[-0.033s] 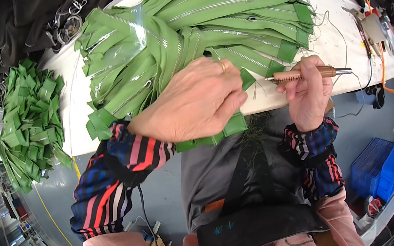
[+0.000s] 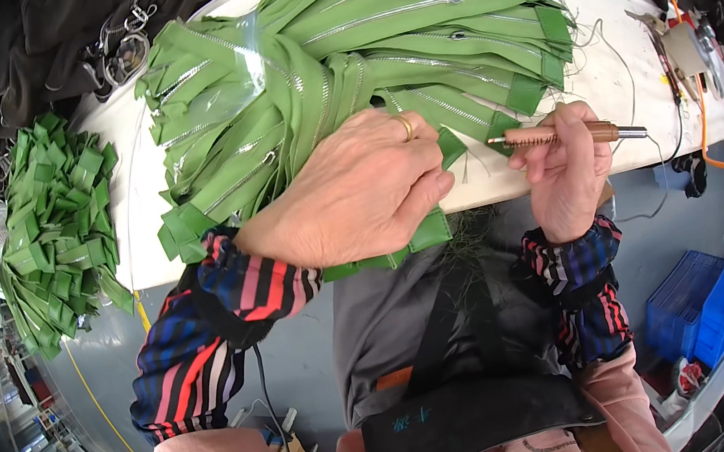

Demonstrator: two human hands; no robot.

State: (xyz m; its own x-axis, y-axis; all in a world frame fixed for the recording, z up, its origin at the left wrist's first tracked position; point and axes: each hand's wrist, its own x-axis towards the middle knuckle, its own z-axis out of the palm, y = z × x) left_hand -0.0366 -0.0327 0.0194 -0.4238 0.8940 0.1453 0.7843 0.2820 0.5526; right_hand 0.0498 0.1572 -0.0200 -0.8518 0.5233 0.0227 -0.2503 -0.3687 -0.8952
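A large bundle of green zippers [image 2: 391,26] with silver teeth and square green end tabs lies on the white table. My left hand [image 2: 358,194] rests at its near side, fingers closed on a zipper whose green tab [image 2: 452,147] pokes out past them with loose threads hanging. More green tabs [image 2: 429,231] hang below that hand at the table edge. In my right hand [image 2: 562,186], pinched between thumb and fingers, is a brown pen-shaped tool [image 2: 536,136]. Its thin tip points left toward the zipper tab, with a gap between them.
A second heap of green-tabbed zippers [image 2: 61,233] hangs at the far left. Dark items with metal rings [image 2: 125,56] lie at the back left. Grey and orange cords [image 2: 704,126] run along the right. Blue crates [image 2: 702,305] stand on the floor. Thread scraps [image 2: 474,243] cling to my apron.
The tool's tip has risen very slightly. My left hand and the zippers are almost unmoved.
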